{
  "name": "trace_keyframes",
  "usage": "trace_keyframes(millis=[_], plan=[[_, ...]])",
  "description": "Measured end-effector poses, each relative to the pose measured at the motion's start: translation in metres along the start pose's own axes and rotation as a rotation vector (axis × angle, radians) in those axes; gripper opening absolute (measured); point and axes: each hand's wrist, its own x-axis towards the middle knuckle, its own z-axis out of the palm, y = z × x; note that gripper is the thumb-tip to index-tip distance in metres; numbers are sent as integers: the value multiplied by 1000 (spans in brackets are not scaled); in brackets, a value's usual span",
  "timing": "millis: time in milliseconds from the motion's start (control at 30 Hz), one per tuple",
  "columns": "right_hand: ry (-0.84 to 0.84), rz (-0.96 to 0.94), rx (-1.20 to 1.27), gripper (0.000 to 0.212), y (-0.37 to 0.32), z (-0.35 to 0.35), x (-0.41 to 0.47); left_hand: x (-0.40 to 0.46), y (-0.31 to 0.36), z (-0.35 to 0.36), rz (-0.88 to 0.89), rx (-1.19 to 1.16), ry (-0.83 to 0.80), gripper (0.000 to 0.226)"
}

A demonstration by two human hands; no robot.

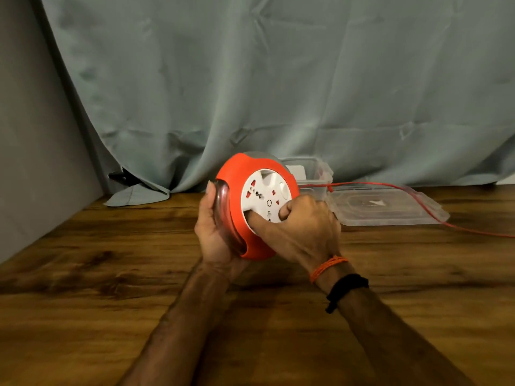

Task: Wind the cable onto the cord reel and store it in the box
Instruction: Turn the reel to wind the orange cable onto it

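An orange round cord reel [237, 174] with a white socket face is held up above the wooden table, tilted toward me. My left hand [214, 232] cups its left rim and underside. My right hand [303, 227] presses on the white face, thumb in a recess of the disc. A thin red cable [418, 201] runs from the reel's right side, over the box lid, and off the right edge. The clear plastic box [320, 169] stands open behind the reel, partly hidden by it.
The box's clear lid [390, 210] lies flat on the table to the right of the box. A grey-green curtain hangs along the back, its hem on the table. A grey wall borders the left side. Wooden table surface [111, 274] spreads in front.
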Motion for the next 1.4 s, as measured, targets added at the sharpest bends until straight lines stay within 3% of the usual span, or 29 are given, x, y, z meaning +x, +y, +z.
trace_keyframes(millis=[133, 267, 400, 467, 633, 833, 1133, 1267, 1400], plan=[[-12, -194, -26, 65, 6, -13, 7, -2, 6, 0, -78, 2, -41, 70], [-33, -466, -16, 22, 21, -28, 20, -4, 11, -2, -167, -81, -138, 75], [-99, -590, -184, 56, 27, -29, 22, -4, 10, -2, -238, -60, -201, 76], [-78, -624, -224, 62, 28, -24, 19, -4, 9, -9, -250, -43, -172, 72], [51, -618, -265, 61, 33, -21, 18, -4, 10, -9, -265, -46, -157, 72], [122, -525, -270, 65, 33, -16, 14, 0, 5, -10, -122, 83, -38, 77], [93, -92, 5, 68, 15, 5, -2, -2, 5, 1, -50, 27, -46, 59], [52, -213, 20, 61, 19, -2, -3, -2, 8, -2, -92, 1, -93, 66], [6, -404, 13, 38, 31, -25, 7, -2, 9, -5, -156, -79, -185, 69]])
